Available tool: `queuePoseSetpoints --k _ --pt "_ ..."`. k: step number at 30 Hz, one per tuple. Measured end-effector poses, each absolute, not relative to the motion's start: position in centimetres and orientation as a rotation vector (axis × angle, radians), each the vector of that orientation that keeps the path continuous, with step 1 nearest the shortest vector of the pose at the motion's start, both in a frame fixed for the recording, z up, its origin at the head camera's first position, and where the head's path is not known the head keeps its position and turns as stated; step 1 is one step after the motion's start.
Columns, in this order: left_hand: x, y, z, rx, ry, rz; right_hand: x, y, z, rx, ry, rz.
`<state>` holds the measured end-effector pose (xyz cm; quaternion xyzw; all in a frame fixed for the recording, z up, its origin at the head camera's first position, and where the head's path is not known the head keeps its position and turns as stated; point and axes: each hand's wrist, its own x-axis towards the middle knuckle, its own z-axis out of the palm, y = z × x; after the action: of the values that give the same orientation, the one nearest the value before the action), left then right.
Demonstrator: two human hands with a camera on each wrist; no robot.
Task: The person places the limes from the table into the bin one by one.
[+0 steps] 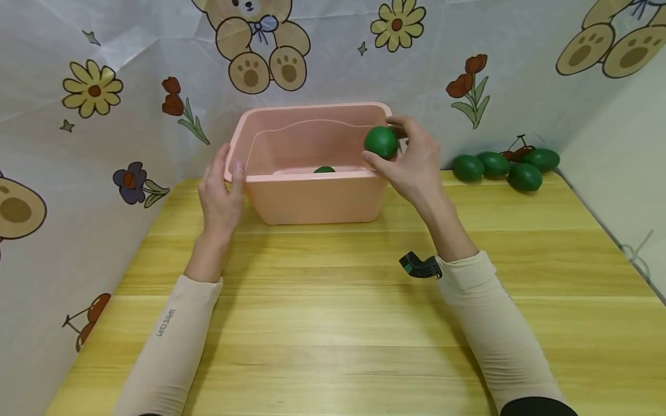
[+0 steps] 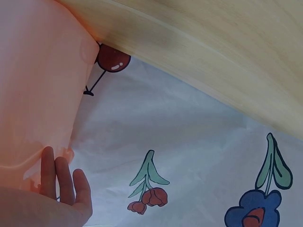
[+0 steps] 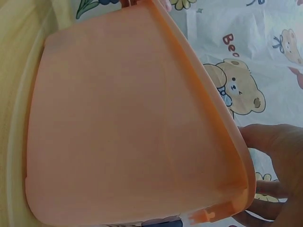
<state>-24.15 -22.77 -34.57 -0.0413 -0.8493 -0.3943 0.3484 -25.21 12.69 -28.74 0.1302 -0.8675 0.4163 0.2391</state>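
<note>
My right hand [image 1: 416, 162] pinches the green ball [image 1: 381, 142] at the pink bin [image 1: 317, 199]'s right rim; my left hand [image 1: 221, 199], fingers extended, touches its left end. Ball judged light, rigid, slightly slippery; best held across its widest part.

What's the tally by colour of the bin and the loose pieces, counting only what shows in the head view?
Pink: 1 (the bin)
Green: 6 (the held piece, the piece in the bin, four table pieces)
Total: 7 visible; the bin's front wall may hide more.
</note>
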Motion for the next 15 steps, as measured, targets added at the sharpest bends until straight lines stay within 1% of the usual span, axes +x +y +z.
queuePoseSetpoints --k 9,15 --pt "-24.2 -22.8 -34.6 -0.095 -2.192 -1.030 -25.4 13.4 -28.7 0.312 -2.358 1.187" --pt "-24.1 -22.5 -34.6 -0.109 -2.171 -1.029 -25.8 15.2 -29.3 0.259 -2.336 1.246"
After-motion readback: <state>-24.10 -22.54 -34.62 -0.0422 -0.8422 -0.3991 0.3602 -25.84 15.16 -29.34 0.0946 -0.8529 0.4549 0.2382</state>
